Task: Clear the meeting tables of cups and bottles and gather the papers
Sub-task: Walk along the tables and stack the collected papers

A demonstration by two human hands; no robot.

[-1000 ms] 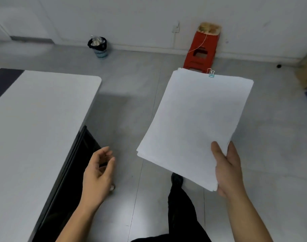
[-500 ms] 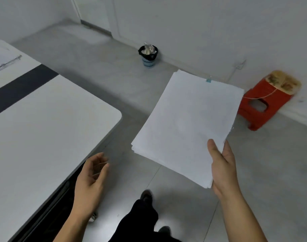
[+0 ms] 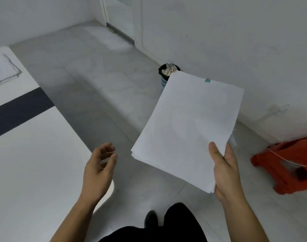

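Shifted since the earlier frame: wastebasket (image 3: 164, 74) now shows at the far left corner of the paper stack (image 3: 187, 130); red stool (image 3: 285, 165) lies low at right.

Paper stack: white, top sheet blank, near edges slightly fanned, teal binder clip (image 3: 207, 80) on the far edge. Long axis runs from the person toward the wall, leaning slightly right. Held over the floor, apart from the worktop (image 3: 27, 163).

Right hand (image 3: 226, 170): grips the near right corner, thumb on top.

Left hand (image 3: 98, 170): empty, fingers loosely curled, above the worktop's rounded corner.
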